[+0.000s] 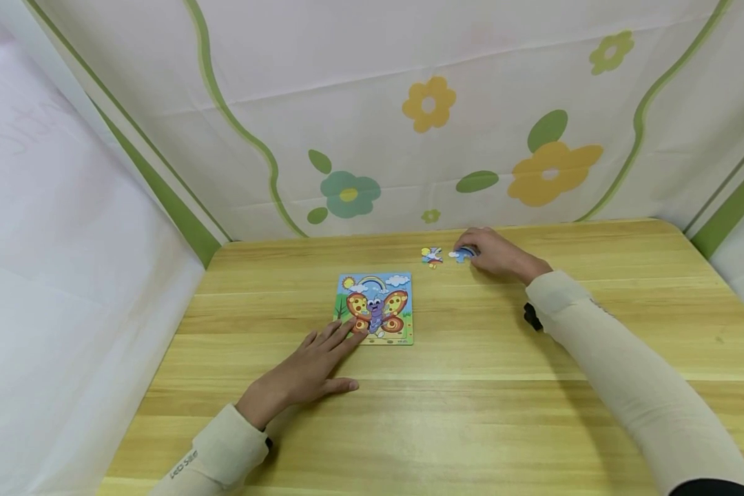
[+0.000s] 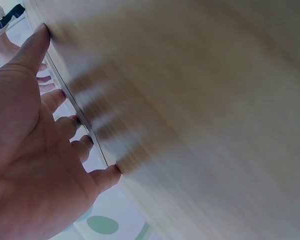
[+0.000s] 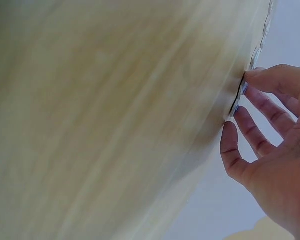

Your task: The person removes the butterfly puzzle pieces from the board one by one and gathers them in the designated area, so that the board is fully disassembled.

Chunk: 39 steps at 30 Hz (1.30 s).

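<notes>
A square butterfly puzzle board lies flat on the wooden table. My left hand rests with spread fingers on its lower left corner, the thumb on the tabletop beside it. At the back of the table, my right hand grips a blue rainbow puzzle piece by its edges; the right wrist view shows the thumb and fingers around the thin piece, low at the tabletop. Just left of it lies another puzzle piece, with yellow, white and red on it, apart from the hand.
The wooden table reaches back to a white cloth wall printed with flowers and leaves. Another white cloth hangs along the left side. A dark strap part sticks out under the right cuff.
</notes>
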Available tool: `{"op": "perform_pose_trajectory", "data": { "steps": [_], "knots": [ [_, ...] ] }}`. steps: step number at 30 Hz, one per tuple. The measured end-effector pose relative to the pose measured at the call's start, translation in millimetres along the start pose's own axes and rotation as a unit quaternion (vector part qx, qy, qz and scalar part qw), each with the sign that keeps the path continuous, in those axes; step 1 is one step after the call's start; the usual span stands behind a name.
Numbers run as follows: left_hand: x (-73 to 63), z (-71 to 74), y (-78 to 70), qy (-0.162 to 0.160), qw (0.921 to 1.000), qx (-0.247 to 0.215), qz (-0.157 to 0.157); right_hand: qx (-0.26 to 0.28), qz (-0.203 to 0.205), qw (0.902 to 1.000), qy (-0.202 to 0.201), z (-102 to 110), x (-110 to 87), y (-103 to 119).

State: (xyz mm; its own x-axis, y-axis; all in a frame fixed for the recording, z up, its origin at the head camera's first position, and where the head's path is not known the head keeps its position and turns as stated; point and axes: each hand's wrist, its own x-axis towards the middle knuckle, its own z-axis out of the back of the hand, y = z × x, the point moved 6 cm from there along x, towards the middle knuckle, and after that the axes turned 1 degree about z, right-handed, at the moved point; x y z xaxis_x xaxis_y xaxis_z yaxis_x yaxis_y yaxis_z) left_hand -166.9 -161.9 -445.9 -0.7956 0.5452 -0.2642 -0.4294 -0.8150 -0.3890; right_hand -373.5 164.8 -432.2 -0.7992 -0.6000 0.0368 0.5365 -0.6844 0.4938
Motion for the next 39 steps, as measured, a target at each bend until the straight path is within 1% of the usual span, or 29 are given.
{"op": "perform_pose_trajectory", "data": {
  "steps": [3, 10, 16, 21, 26, 30, 35, 39],
  "knots": [
    [-0.4, 0.2, -0.5, -0.001, 1.0, 0.0, -0.002, -0.003, 0.004, 1.0, -0.002, -0.1, 0.3, -0.6],
    [0.0, 0.3, -0.4, -0.002, 1.0, 0.001, -0.002, 0.004, -0.002, 1.0, 0.003, -0.9, 1.1, -3.1],
    [-0.7, 0.6, -0.1, 0.001, 1.0, -0.001, 0.001, -0.002, 0.003, 1.0, 0.006, -0.9, 3.7, 1.9],
    [-0.9, 0.9, 0.5, 0.002, 1.0, -0.002, 0.003, -0.006, 0.018, 0.9998, 0.007, -2.0, 9.5, 19.2],
    [-1.0, 1.4, 0.2, 0.002, 1.0, -0.001, 0.003, 0.022, 0.034, 0.9991, 0.008, -5.8, 15.4, 43.3],
    [-0.4, 1.1, -0.3, 0.001, 1.0, -0.001, 0.0, 0.028, 0.054, 0.9981, 0.009, -10.0, 20.5, 60.2],
    [0.4, 0.5, -0.2, -0.001, 1.0, 0.0, -0.003, 0.03, 0.075, 0.9967, 0.011, -15.5, 25.4, 75.5],
    [0.9, -0.2, 0.7, 0.001, 1.0, 0.001, -0.001, 0.041, 0.084, 0.9953, 0.024, -21.7, 26.8, 85.5]
  ]
}}
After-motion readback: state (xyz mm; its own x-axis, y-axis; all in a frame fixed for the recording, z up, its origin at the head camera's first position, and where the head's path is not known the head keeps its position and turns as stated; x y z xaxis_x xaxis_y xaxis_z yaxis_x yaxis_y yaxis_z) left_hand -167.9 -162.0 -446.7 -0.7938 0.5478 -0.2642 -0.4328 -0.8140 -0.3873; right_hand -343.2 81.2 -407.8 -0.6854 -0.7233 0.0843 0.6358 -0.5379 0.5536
